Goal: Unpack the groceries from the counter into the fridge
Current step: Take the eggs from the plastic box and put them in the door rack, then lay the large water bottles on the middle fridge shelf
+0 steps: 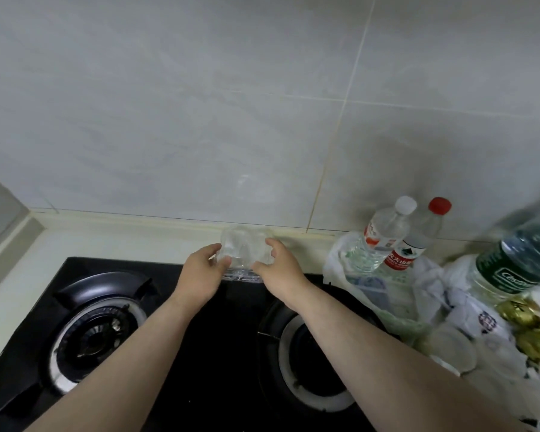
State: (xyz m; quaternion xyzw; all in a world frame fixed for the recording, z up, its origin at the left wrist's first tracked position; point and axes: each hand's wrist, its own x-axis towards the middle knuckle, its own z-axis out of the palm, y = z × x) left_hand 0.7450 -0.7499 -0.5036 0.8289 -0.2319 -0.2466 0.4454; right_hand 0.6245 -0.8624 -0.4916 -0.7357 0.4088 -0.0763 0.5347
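Both hands, left hand (pixel 205 269) and right hand (pixel 278 268), grip a clear plastic container (pixel 243 249), apparently empty, above the stove's (pixel 225 338) rear edge.

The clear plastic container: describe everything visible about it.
The clear plastic container is see-through, thin-looking, with rounded moulded bulges and a ribbed lower rim. It looks empty. It is at the back edge of the black stove. The left hand grips its left side, the right hand its right. Whether it rests or is lifted is unclear.
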